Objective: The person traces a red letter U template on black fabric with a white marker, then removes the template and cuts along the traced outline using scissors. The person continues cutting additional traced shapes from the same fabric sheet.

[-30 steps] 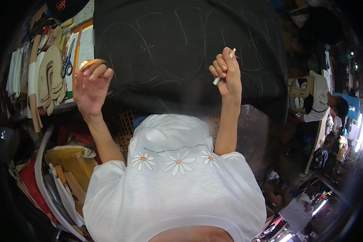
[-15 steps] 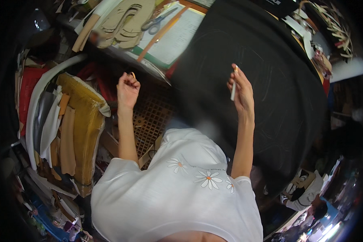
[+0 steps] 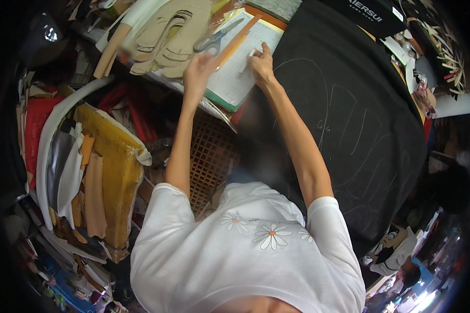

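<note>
In the head view, at the upper centre of the frame, holding the right hand (image 3: 261,65) over handwritten sheets (image 3: 230,84); apparently pinching a pale stick (image 3: 253,52) between thumb and fingers, though too small and blurred to name more closely. To its left, holding the left hand (image 3: 197,73) near the lower end of an orange-brown flat strip (image 3: 241,35); cannot tell, through the blur, whether grasping, touching or only hovering beside it.

Could bump the scissors (image 3: 212,40), lying just above the left fingers, or knock the strip askew, by moving quickly in so crowded a spot, judging by the blur. Might disturb the beige sole-shaped cutouts (image 3: 175,31) at upper left too, if swinging wide. Could smudge chalk lines on the black cloth (image 3: 350,135), spread over the right half, by dragging the right forearm across its edge. Might also drop the stick from a loose pinch, or mark the paper.

Find the stick at the right fingertips, on the hand's upper-left side; find the strip running diagonally up and right from beside the left fingers.
</note>
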The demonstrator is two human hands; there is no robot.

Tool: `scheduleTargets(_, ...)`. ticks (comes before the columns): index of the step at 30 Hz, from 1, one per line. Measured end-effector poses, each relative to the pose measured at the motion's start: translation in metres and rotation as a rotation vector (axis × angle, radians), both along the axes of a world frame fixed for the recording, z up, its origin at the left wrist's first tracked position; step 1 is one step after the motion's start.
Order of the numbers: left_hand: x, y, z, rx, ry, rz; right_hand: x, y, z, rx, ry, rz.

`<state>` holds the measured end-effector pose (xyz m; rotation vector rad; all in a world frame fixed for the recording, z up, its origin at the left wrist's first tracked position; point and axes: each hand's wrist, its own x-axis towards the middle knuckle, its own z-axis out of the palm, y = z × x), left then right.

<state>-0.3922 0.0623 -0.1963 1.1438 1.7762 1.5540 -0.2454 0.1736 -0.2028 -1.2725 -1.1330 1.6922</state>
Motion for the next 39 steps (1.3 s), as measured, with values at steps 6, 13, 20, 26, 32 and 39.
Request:
scheduleTargets(6,-0.044,0.105,-0.028,-0.308,1.074,-0.009,0.033,-0.023,0.006,0.263,-0.17,0.068)
scheduleTargets(13,-0.058,0.137,-0.028,-0.453,1.116,-0.127,0.131,-0.098,0.055,0.049,0.255,0.087)
scheduleTargets(20,0.018,0.088,0.058,0.03,-0.044,-0.364,0.191,-0.136,0.08,-0.178,0.471,-0.086)
scheduleTargets(26,0.176,0.01,0.087,0.034,-0.91,-0.823,0.217,-0.153,0.097,-0.174,0.816,-0.031)
scheduleTargets(32,0.246,-0.032,0.107,-0.036,-1.024,-0.88,0.262,-0.188,0.108,-0.269,1.068,0.046)
scheduleTargets(39,0.3,-0.074,0.112,0.013,-0.58,-0.775,0.293,-0.24,0.12,0.423,0.118,-0.471)
